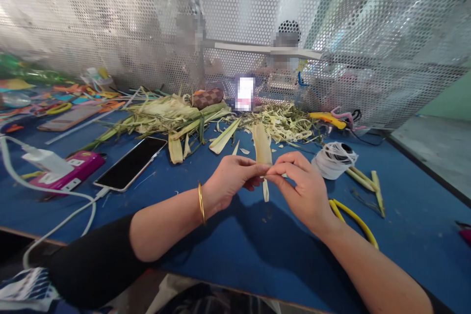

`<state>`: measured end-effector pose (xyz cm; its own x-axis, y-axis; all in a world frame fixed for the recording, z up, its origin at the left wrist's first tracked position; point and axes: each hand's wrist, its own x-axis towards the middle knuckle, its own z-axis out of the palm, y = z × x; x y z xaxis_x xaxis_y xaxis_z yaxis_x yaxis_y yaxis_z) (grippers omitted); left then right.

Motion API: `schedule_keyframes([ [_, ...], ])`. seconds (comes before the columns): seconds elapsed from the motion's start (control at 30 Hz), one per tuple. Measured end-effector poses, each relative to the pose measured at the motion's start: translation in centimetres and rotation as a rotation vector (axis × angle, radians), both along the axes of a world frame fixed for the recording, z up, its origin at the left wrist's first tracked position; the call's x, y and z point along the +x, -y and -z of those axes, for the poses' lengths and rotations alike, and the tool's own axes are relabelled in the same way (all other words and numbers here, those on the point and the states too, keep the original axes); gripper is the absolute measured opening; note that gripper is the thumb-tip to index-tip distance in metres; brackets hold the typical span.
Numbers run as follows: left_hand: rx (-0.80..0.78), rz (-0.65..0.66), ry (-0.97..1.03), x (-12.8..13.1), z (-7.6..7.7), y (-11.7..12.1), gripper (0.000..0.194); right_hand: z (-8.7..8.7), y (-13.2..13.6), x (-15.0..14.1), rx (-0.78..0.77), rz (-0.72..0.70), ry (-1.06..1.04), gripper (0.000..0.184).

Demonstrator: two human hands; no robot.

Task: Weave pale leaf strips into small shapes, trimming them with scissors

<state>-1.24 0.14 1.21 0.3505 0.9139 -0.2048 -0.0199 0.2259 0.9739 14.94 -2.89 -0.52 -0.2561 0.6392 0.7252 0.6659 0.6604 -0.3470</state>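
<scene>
A pale, yellowish corn husk (261,143) stands up between my hands, its narrow tail hanging below my fingers. My left hand (232,180) pinches the husk near its lower end with thumb and fingers. Close beside it, my right hand (300,187) is closed in a pinch at the same spot, its fingertips meeting those of the left. Whether a thin thread is also between the fingertips I cannot tell. Just beyond my right hand sits a spool of white string (334,159). Yellow-handled scissors or pliers (358,221) lie partly hidden behind my right forearm.
Behind the hands lie a heap of husks (165,110) and a pile of shredded scraps (281,122). To the left are a charging phone (131,164) and a magenta power strip (69,176). Stalk pieces (368,184) lie right. A perforated metal screen (235,10) closes the back.
</scene>
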Motion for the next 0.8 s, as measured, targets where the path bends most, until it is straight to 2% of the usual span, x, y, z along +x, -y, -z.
schedule_keyframes([
  [0.17,-0.021,-0.021,0.031,0.24,0.01,0.14,0.018,0.05,0.03,-0.23,-0.091,0.06,-0.063,0.008],
  [0.43,0.129,-0.011,-0.019,0.24,-0.23,0.25,0.02,-0.14,0.36,-0.77,-0.343,0.086,-0.213,0.011],
  [0.53,0.108,-0.02,-0.002,0.2,-0.06,0.28,0.02,-0.37,0.5,-0.91,-0.369,0.154,-0.26,0.014],
  [0.8,0.018,-0.016,0.075,0.12,0.06,0.22,0.023,-0.3,0.42,-0.7,-0.401,0.205,-0.266,0.014],
])
